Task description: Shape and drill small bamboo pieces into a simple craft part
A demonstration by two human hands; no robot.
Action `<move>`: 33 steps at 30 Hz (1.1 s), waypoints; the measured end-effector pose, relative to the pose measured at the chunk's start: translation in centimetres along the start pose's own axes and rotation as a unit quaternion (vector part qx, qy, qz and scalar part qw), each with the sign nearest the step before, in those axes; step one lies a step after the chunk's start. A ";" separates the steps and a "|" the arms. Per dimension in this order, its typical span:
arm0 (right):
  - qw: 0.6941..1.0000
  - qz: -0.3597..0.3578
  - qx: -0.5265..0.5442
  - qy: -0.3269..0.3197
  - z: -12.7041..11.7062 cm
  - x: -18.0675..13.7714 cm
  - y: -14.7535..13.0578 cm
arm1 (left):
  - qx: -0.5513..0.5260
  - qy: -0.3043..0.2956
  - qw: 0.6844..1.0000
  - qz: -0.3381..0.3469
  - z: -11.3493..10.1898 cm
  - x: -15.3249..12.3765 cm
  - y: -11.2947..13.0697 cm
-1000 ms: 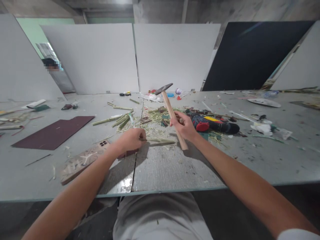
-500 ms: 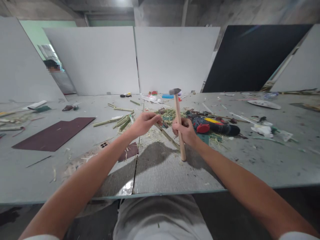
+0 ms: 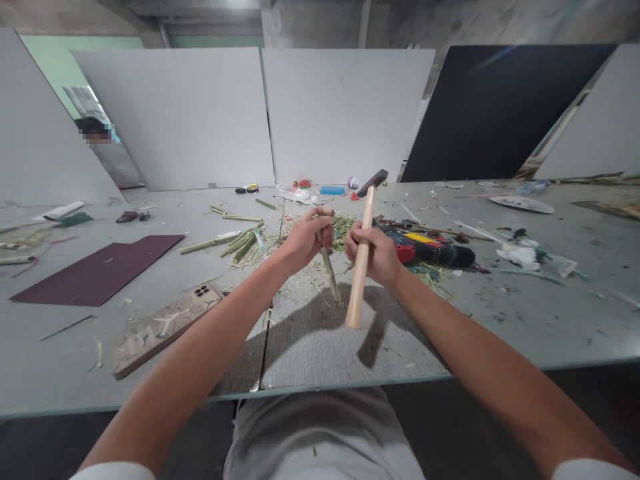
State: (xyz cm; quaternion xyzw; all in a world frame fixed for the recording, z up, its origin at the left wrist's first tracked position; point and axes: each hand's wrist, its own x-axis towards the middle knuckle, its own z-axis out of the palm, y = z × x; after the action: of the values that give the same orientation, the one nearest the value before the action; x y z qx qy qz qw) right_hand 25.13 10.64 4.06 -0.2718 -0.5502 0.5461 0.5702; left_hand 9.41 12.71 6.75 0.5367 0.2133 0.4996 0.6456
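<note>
My left hand [image 3: 303, 239] is closed around a short green bamboo stick [image 3: 330, 273], held nearly upright with its lower end close to the grey table [image 3: 320, 340]. Just to its right, my right hand [image 3: 371, 252] grips the pale wooden handle of a hammer [image 3: 361, 267]. The dark hammer head [image 3: 373, 182] points up and away, and the handle's butt hangs above the table. Both hands are raised over the table's middle, a few centimetres apart.
A pile of bamboo sticks and shavings [image 3: 245, 241] lies behind my hands. A red and black power drill [image 3: 425, 250] sits to the right. A phone in a patterned case [image 3: 165, 327] and a dark red mat [image 3: 95, 267] lie left. White panels stand behind. A person's head [image 3: 93, 130] shows far left.
My left hand picked the bamboo stick off the table and raised it to near upright. My right hand tilted the hammer so its head swung from left to right.
</note>
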 end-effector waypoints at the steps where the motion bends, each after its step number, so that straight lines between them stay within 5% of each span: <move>1: 1.000 0.004 -0.009 -0.002 0.3 -0.1 -0.2 | 0.003 -0.015 1.000 -0.007 0.1 -0.2 -0.1; 11: 0.999 -0.010 0.025 -0.035 0.6 -0.9 -4.2 | 0.122 -0.057 0.991 0.018 0.0 -0.9 0.4; 20: 0.998 -0.047 -0.003 -0.036 2.1 -0.4 -5.3 | 0.279 -0.150 0.947 0.046 0.1 -1.1 1.1; 28: 0.999 -0.047 -0.007 -0.021 3.3 0.6 -5.4 | 0.456 -0.150 0.875 0.057 -0.5 -2.0 1.9; 33: 0.996 -0.090 -0.027 0.009 1.4 2.1 -8.1 | 0.479 -0.162 0.860 0.075 -1.7 -2.2 1.9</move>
State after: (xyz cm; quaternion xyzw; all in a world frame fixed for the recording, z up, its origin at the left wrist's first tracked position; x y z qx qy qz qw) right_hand 26.02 10.11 12.45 -0.2412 -0.5817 0.4753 0.6144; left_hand 6.29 11.43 7.35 0.8673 0.2779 0.2888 0.2954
